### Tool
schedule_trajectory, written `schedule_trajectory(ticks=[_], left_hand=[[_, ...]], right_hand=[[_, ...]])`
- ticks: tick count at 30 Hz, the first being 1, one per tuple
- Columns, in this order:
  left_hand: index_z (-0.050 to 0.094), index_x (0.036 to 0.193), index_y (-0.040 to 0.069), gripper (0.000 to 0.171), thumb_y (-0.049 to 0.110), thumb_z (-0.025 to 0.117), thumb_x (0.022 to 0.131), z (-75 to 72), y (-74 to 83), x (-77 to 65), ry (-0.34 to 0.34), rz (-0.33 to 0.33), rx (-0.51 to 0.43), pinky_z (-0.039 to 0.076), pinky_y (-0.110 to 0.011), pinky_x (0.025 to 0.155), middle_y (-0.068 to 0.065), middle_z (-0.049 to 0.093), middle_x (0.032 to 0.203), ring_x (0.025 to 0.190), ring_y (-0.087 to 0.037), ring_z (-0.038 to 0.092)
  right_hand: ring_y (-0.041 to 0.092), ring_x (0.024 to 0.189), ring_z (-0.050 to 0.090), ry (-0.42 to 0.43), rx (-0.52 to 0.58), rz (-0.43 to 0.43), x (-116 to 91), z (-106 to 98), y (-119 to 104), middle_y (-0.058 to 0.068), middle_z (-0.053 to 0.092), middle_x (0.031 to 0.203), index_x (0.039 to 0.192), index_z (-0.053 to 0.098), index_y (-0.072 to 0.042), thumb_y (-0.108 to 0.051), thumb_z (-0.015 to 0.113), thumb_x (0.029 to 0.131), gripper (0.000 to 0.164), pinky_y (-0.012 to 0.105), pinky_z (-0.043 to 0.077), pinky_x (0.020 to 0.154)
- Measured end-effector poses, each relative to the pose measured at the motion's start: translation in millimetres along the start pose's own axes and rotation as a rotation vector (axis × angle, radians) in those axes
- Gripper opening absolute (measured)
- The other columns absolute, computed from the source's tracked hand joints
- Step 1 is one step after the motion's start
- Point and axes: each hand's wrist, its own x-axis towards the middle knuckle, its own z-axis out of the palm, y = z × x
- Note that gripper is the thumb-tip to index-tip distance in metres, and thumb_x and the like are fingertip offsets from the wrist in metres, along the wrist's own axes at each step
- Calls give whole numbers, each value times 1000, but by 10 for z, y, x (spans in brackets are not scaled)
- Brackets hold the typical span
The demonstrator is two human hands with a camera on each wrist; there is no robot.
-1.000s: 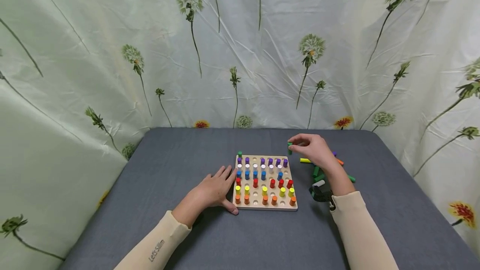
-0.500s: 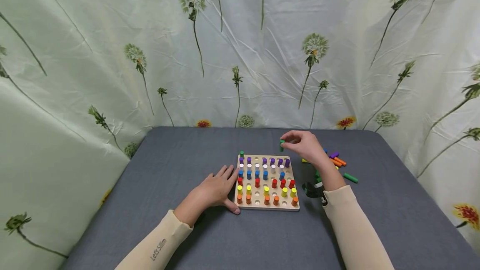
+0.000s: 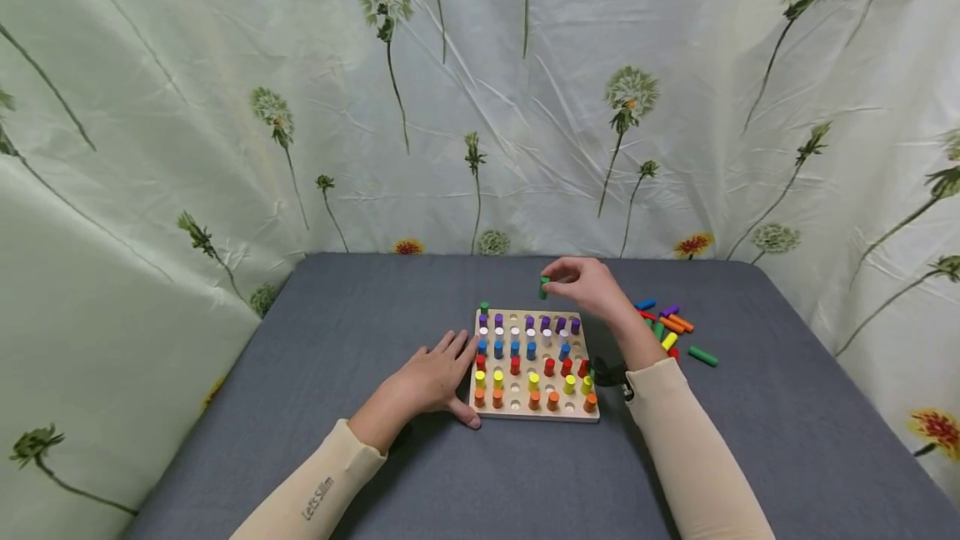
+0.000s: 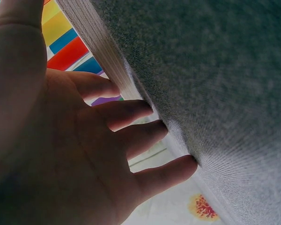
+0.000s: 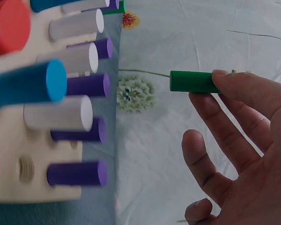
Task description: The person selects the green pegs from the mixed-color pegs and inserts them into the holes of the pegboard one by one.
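Note:
A wooden pegboard [image 3: 525,412] lies on the table with rows of coloured pegs standing in its holes. A lone green peg [image 3: 484,307] stands at its far left corner. My left hand [image 3: 429,379] rests against the board's left side, fingers spread and straight; in the left wrist view its fingertips lie beside the wooden edge. Above the far edge of the board my right hand [image 3: 588,283] pinches a green peg [image 5: 193,81] between thumb and fingers, held upright in the head view. Purple pegs [image 5: 79,173] and white pegs [image 5: 61,112] fill much of the far rows.
Loose pegs lie scattered to the right of the board, among them orange pegs [image 3: 677,323], a yellow peg [image 3: 669,341], a blue peg [image 3: 645,305] and a green peg [image 3: 703,357]. A flower-print curtain [image 3: 480,107] hangs behind the grey table [image 3: 360,298].
My right hand has moved left with the green peg, from right of the board to above its far edge, uncovering more loose pegs. The left hand stays at the board's side.

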Motion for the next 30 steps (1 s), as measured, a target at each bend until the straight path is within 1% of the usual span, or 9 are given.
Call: schedule_trajectory(ticks=[8, 11, 14, 20, 30], left_hand=[[18, 172, 16, 131, 76, 81, 74, 14, 2, -21, 11, 4, 5, 34, -62, 126, -12, 21, 179, 166, -34, 21], [18, 172, 16, 131, 76, 81, 74, 12, 2, -16, 9, 0, 6, 34, -62, 126, -12, 21, 179, 166, -34, 21], [18, 172, 16, 131, 77, 81, 74, 10, 0, -11, 8, -1, 9, 33, -62, 126, -12, 21, 179, 166, -34, 21], [18, 172, 16, 131, 78, 80, 75, 21, -16, 6, 9, 1, 20, 34, -62, 126, -12, 22, 179, 166, -35, 22], [16, 172, 17, 131, 77, 80, 75, 8, -10, -1, 5, 6, 14, 33, -63, 126, -12, 20, 179, 166, -34, 20]], right_hand=[[31, 113, 70, -29, 18, -20, 101, 172, -65, 12, 75, 125, 120, 76, -14, -25, 73, 101, 22, 53, 55, 98], [32, 111, 70, -28, 7, -45, 127, 215, -109, 12, 76, 122, 118, 77, -12, -23, 73, 101, 20, 53, 56, 95], [32, 111, 71, -37, -2, -52, 168, 263, -133, 12, 76, 121, 117, 77, -11, -22, 73, 101, 19, 52, 56, 96], [32, 116, 71, -80, -5, -35, 246, 366, -125, 12, 76, 122, 120, 76, -12, -22, 73, 102, 21, 53, 55, 102], [29, 114, 70, -124, -10, -8, 314, 494, -156, 10, 76, 120, 118, 77, -13, -21, 73, 102, 18, 49, 55, 99]])
